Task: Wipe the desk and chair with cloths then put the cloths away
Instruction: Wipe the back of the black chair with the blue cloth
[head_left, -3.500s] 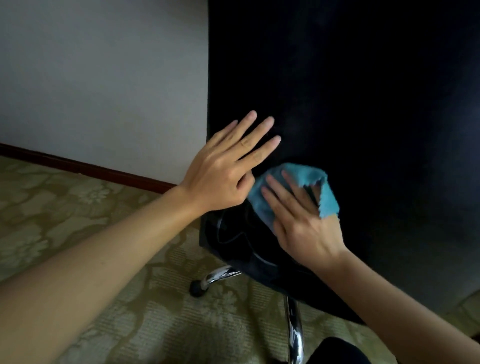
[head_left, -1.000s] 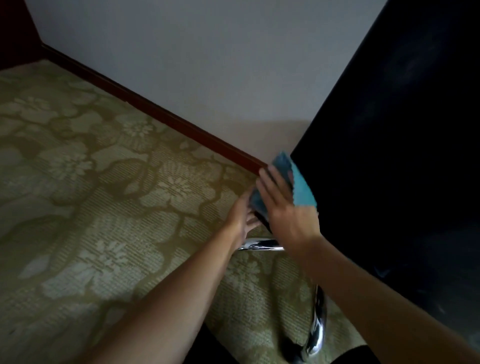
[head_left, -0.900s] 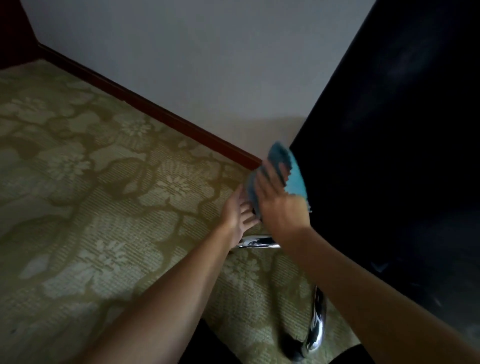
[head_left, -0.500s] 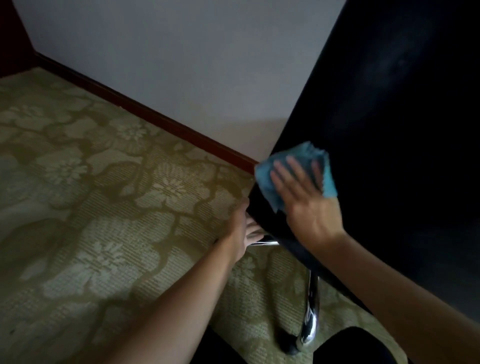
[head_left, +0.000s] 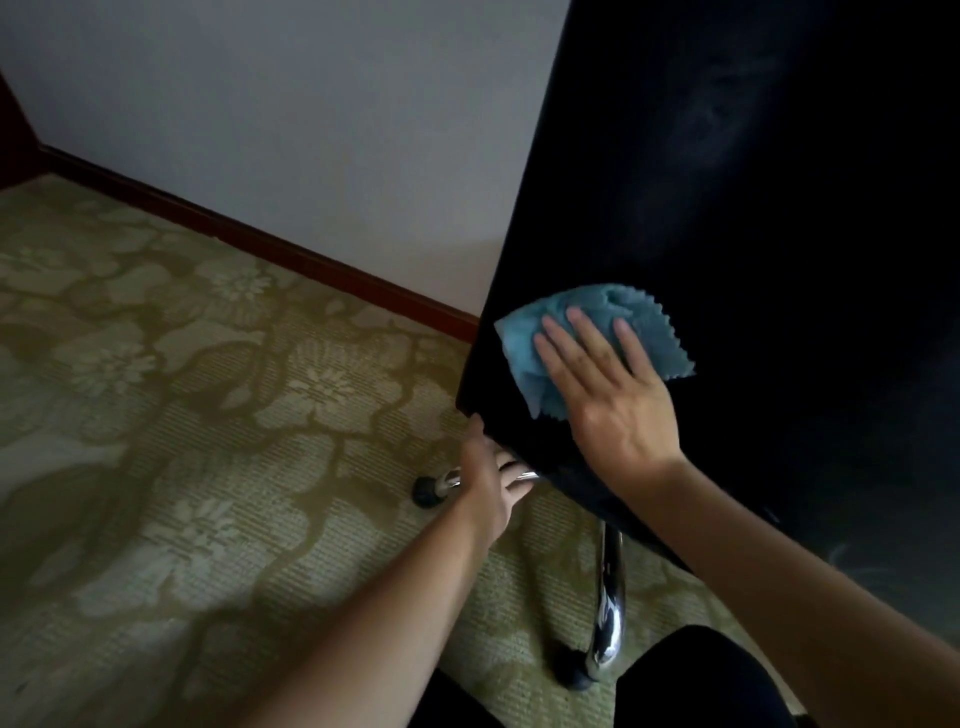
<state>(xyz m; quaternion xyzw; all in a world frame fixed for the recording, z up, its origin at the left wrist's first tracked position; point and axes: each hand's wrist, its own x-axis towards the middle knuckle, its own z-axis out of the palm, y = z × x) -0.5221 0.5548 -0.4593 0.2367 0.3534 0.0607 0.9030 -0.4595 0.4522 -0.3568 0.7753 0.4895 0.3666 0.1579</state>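
Observation:
The black chair (head_left: 753, 218) fills the right half of the view, its dark back facing me. My right hand (head_left: 613, 395) lies flat with spread fingers on a blue cloth (head_left: 524, 332), pressing it against the chair back near the lower left corner. My left hand (head_left: 491, 480) reaches under that corner and holds the chair's bottom edge; its fingertips are hidden behind the chair. Chrome legs of the chair base (head_left: 608, 618) with black casters show below.
A patterned olive carpet (head_left: 208, 441) covers the floor on the left. A pale wall with a dark red skirting board (head_left: 291, 254) runs behind. A dark shape, likely my knee (head_left: 696, 680), sits at the bottom edge.
My right hand slid the blue cloth from the chair's left edge rightwards onto the chair back. My left hand dropped from the chair back to its lower corner. The view shifted slightly.

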